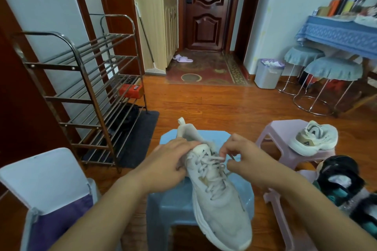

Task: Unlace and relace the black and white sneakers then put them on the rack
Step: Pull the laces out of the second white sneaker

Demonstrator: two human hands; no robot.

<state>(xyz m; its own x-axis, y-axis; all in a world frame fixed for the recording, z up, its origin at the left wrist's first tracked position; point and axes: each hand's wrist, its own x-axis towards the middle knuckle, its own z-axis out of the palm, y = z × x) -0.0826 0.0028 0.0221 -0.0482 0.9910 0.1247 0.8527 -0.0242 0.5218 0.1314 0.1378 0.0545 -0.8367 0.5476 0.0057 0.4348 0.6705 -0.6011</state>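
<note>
A white sneaker [218, 199] with white laces lies on a blue plastic stool [171, 204], toe pointing toward me. My left hand [165, 163] grips the sneaker's side by the collar. My right hand [242, 161] pinches a lace end near the top eyelets. The second white sneaker [314, 138], with black marks, sits on a pink stool [285, 128] to the right. The metal shoe rack [85, 87] stands at the left against the wall.
A white bin with a purple liner [47, 189] is at my lower left. Black and teal slippers [342, 185] lie at the right. A dark mat [138, 138] lies beside the rack. Stools, a grey waste bin [267, 75] and a table stand beyond.
</note>
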